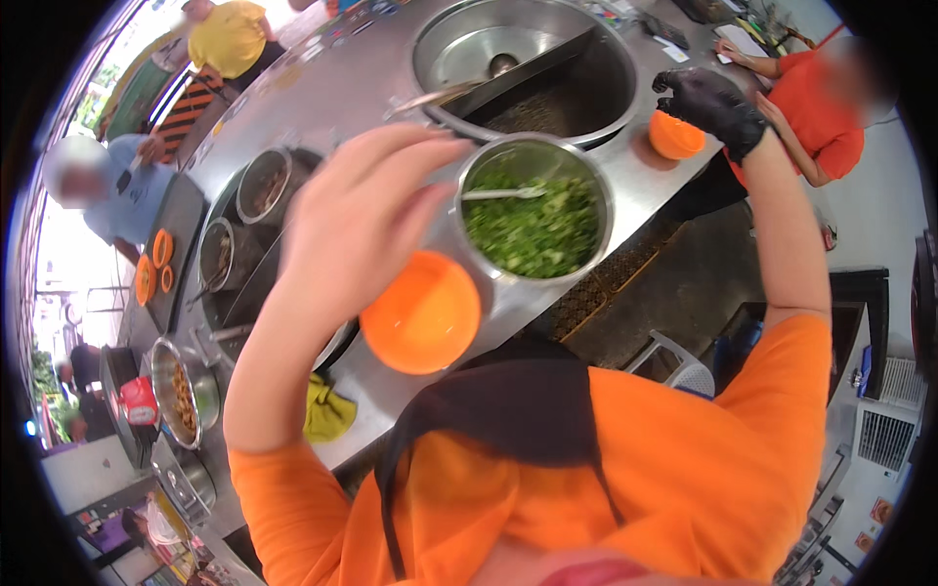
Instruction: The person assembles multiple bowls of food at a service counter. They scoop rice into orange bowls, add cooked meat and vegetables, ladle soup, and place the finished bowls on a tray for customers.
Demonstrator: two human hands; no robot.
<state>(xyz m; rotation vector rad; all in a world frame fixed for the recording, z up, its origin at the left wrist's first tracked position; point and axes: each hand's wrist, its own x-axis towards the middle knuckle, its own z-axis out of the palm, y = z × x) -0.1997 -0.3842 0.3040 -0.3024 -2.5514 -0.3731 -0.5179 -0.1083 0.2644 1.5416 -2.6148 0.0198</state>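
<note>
My left hand is bare and slightly blurred, its fingers loosely bent with nothing between them. Below it, partly covered by the hand and wrist, an orange bowl sits on the steel counter. To the right stands a round steel pot of chopped green leaves, a white-handled utensil lying in it. My right hand wears a black glove, fingers curled above a second orange bowl and hiding part of its rim. Its palm is turned away, so any contents are hidden.
A large divided steel pot with a ladle is set in the counter ahead. Food containers stand left, near a yellow-green cloth. A person in red works at right; others stand across the counter.
</note>
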